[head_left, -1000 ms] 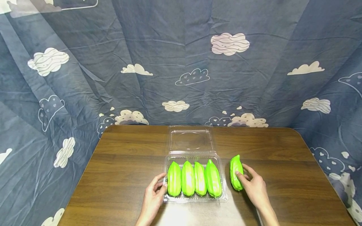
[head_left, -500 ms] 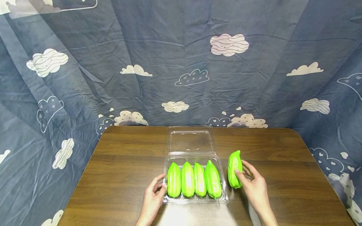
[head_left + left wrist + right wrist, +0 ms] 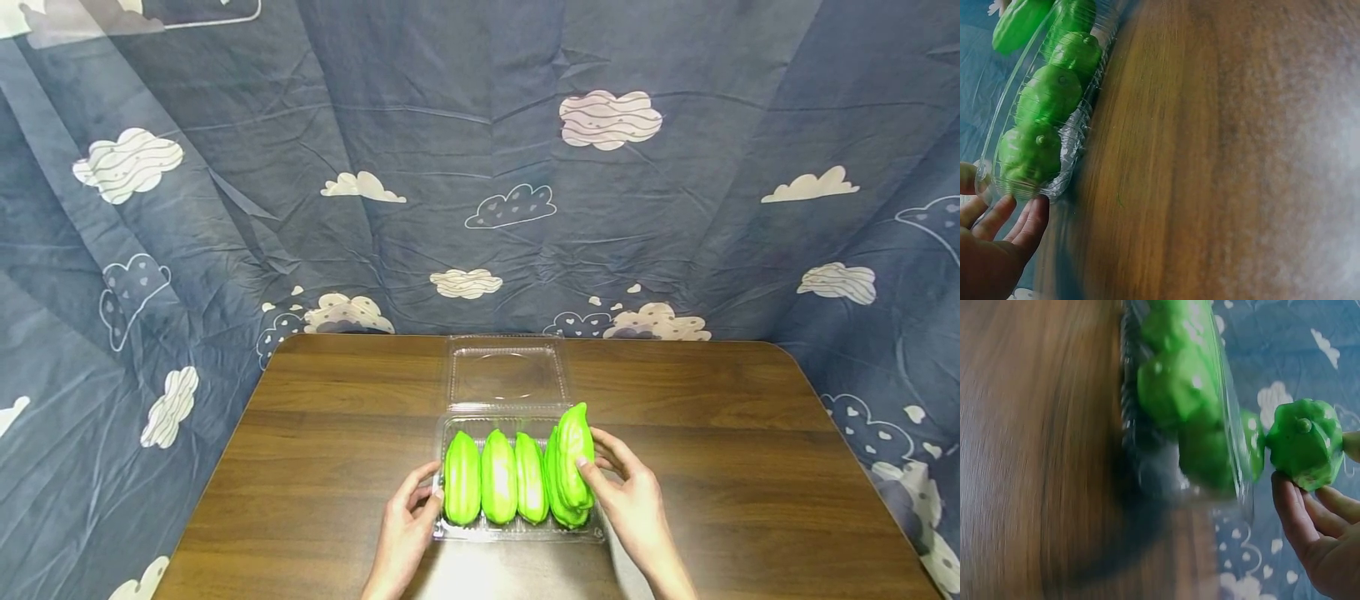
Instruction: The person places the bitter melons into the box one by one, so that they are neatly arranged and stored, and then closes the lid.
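Observation:
Four ribbed green fruits stand in a row in a clear plastic box [image 3: 517, 533], with the leftmost fruit [image 3: 462, 479] beside the left hand [image 3: 403, 529]. That hand pinches the box's left rim; in the left wrist view the fingers [image 3: 1036, 219] touch the box's end. My right hand [image 3: 630, 500] holds another green fruit [image 3: 574, 458] over the right end of the box, partly covering the rightmost fruit below. In the right wrist view, the held fruit [image 3: 1307, 444] is between the thumb and fingers, above the box's rim.
The box's clear lid [image 3: 506, 375] lies folded back behind it on the brown wooden table [image 3: 322, 467]. A dark blue curtain [image 3: 420, 250] with cloud prints hangs behind the table and at both sides.
The right hand has lifted the fifth fruit and carried it left, from beside the box to over its right end. The left hand and the box have stayed in place.

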`<act>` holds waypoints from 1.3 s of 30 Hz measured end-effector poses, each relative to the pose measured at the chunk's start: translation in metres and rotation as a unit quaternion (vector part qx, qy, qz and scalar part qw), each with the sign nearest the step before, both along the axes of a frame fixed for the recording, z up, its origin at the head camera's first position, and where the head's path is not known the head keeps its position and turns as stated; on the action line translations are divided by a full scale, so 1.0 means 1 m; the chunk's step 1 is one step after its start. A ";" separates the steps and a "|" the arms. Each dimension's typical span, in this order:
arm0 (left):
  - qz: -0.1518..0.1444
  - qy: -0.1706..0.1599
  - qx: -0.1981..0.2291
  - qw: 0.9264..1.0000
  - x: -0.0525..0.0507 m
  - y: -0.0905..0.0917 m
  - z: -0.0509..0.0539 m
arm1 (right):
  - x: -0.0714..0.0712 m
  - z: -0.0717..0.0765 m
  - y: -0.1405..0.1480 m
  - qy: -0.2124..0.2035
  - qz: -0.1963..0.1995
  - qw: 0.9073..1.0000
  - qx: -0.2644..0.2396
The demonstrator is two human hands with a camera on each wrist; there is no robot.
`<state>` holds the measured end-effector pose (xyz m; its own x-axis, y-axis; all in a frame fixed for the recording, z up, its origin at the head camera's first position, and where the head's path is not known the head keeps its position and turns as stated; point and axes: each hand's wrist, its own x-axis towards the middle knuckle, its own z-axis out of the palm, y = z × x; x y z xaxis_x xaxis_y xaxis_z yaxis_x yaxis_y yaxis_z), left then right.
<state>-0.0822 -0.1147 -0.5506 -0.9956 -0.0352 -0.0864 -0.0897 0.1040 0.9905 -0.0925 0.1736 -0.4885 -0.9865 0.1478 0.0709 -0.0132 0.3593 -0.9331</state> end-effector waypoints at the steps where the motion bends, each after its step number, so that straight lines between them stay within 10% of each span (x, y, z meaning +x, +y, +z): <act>1: 0.000 0.000 0.001 1.000 0.000 0.000 0.000 | 0.000 0.001 -0.003 -0.003 0.001 1.000 -0.002; 20: 0.001 -0.004 0.004 1.000 0.002 0.000 0.000 | -0.008 0.002 -0.043 -0.041 0.013 0.992 0.118; 39: -0.001 -0.003 -0.005 1.000 0.001 0.002 -0.001 | -0.013 -0.002 -0.054 0.028 0.001 0.967 0.253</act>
